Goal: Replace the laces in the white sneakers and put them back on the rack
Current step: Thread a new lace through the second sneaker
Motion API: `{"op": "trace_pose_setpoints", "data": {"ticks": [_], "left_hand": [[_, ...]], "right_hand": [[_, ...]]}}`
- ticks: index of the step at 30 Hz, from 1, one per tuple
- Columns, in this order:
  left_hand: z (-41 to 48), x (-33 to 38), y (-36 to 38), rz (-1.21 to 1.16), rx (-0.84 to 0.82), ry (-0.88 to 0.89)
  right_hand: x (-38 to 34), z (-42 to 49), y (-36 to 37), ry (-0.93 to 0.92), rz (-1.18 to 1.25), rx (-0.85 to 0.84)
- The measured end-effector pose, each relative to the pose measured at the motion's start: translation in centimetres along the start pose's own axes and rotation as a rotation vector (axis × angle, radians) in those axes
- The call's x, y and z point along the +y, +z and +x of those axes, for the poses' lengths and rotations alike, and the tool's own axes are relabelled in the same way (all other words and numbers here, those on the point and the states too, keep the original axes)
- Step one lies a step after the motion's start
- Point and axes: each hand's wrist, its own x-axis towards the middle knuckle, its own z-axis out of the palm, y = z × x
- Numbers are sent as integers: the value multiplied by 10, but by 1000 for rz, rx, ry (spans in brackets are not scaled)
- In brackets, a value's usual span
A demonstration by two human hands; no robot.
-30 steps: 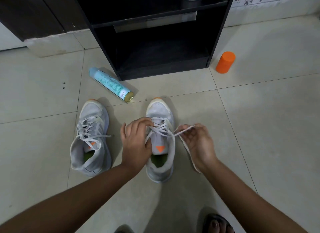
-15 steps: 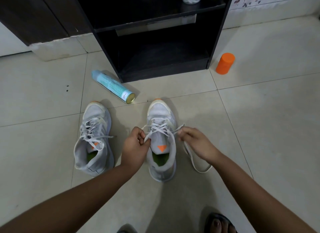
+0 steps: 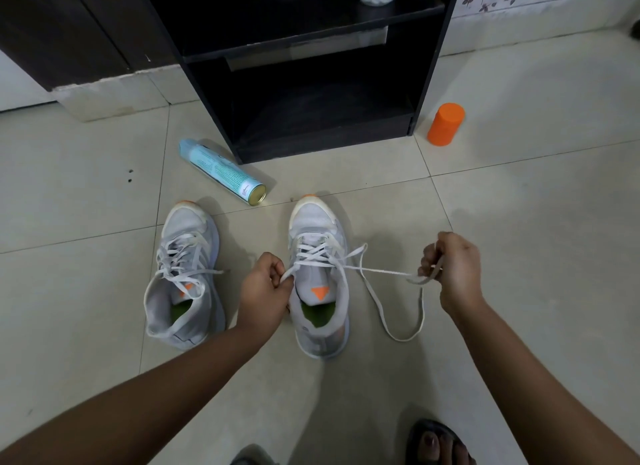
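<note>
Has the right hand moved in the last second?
Yes. The right hand has pulled out to the right, away from the sneaker it was beside, drawing the lace out sideways.

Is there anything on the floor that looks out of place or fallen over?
Yes. A light blue spray can lies on its side on the tiles, beside the black rack and ahead of the left sneaker. An orange cap stands alone right of the rack.

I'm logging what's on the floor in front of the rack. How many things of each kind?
White sneakers: 2
Spray can, lying on its side: 1
Orange container, upright: 1
Total: 4
</note>
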Motion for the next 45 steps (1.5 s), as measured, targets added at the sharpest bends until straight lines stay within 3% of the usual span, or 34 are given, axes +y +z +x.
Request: {"op": "trace_pose_setpoints", "data": {"ticks": [2, 4, 7, 9, 11, 13, 15, 17, 20, 22, 27, 31, 34, 40, 45], "left_hand": [[0, -1, -2, -16, 12, -22], [-1, -2, -3, -27, 13, -30], [0, 0, -2, -31, 5, -24], [0, 2, -1, -15, -15, 3], [-2, 4, -1, 16, -27, 29], [-4, 4, -1, 30, 1, 79], [-5, 6, -1, 72, 43, 169], [-8, 11, -2, 94, 60, 239], [-10, 21, -2, 140, 50, 335], [-9, 27, -2, 200, 21, 386], [-2, 40, 6, 305, -94, 454], [3, 56, 21, 207, -276, 383], [4, 57, 23, 172, -307, 427], [4, 47, 14, 332, -220, 527], [-4, 78, 22, 122, -351, 441]], "right_hand": [[3, -1, -6, -47, -583, -138], [6, -1, -15, 82, -1184, -364], [16, -6, -20, 316, -1707, -618], [20, -12, -16, 226, -1910, -609], [17, -15, -8, -4, -2000, -436], [12, -13, 4, -205, -1849, -292], [12, -11, 19, -253, -1566, -258], [16, -10, 36, -146, -1248, -378], [25, -16, 58, 178, -540, -574], [26, -19, 66, 230, -287, -609], [15, -33, 79, -27, -219, -467], [2, -42, 83, -174, -222, -442], [-11, -42, 76, -120, -110, -468], [-28, -15, 42, -25, -5, -218], [-17, -55, 59, -62, -26, -384]]}}
